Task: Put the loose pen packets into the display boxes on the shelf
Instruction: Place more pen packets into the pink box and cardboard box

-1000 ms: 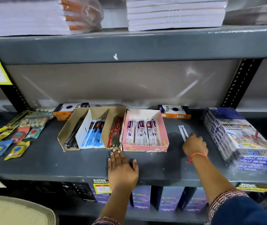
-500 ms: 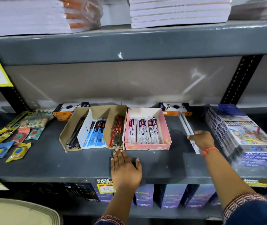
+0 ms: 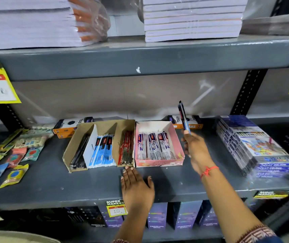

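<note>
Head view: we found the right hand (image 3: 195, 148) raised above the shelf (image 3: 43, 186), just right of the pink box (image 3: 158, 163), with its fingers closed on a pen packet (image 3: 183, 116). The packet stood nearly upright, pinched at its lower end, its top tilted slightly left; it was clear of the shelf and of every box. A red thread (image 3: 208, 171) circled that wrist.

We noted the left hand (image 3: 136, 187) lying flat and open on the shelf, palm down and holding nothing, its fingertips just short of the front edge of the brown box (image 3: 73, 153).

The brown box sat left of the pink one, the two touching. We counted three compartments in it: dark pens (image 3: 79, 153) on the left, blue packets (image 3: 103, 150) in the middle, red packets (image 3: 127, 148) on the right. The pink box held white packets (image 3: 155, 146) lying side by side.

Behind the boxes we saw two orange-and-white cartons (image 3: 73, 124) against the back wall. Flat colour sets (image 3: 256, 146) were stacked at the right end of the shelf, small sachets (image 3: 13, 175) were scattered at the left. A price tag (image 3: 116, 208) hung on the shelf's front lip beside the left wrist. Stacked notebooks (image 3: 192, 18) filled the shelf above
</note>
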A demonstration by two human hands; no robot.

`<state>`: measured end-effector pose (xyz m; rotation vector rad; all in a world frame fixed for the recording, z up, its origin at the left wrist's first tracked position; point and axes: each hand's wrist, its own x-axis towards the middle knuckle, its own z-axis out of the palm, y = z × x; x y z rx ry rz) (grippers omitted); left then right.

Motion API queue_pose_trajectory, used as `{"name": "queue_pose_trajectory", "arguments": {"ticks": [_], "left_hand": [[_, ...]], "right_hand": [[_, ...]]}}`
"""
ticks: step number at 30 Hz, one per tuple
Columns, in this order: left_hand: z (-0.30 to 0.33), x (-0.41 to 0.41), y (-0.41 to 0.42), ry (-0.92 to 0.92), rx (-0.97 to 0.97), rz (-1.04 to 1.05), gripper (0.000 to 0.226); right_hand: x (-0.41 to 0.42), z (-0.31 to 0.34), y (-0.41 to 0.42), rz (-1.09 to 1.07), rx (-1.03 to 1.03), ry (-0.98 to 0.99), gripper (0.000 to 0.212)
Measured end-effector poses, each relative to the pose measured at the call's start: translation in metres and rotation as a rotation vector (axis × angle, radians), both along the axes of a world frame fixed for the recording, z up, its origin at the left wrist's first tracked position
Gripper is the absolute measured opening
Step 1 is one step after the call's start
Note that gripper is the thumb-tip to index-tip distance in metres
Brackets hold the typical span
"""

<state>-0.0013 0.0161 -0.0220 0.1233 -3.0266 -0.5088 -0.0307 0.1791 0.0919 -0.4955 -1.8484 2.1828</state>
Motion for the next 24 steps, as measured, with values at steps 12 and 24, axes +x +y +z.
{"name": "queue_pose_trajectory", "arguments": {"ticks": [12, 24], "left_hand": [[0.000, 0.000, 0.000, 0.008, 0.048, -0.010, 0.074], [0.000, 0.001, 0.001, 0.015, 0.026, -0.008, 0.074]], "right_hand": [[0.016, -0.018, -0.042, 0.280, -0.457, 0.052, 0.019], [0.017, -0.029, -0.047, 0.244, -0.414, -0.134, 0.012]]}}
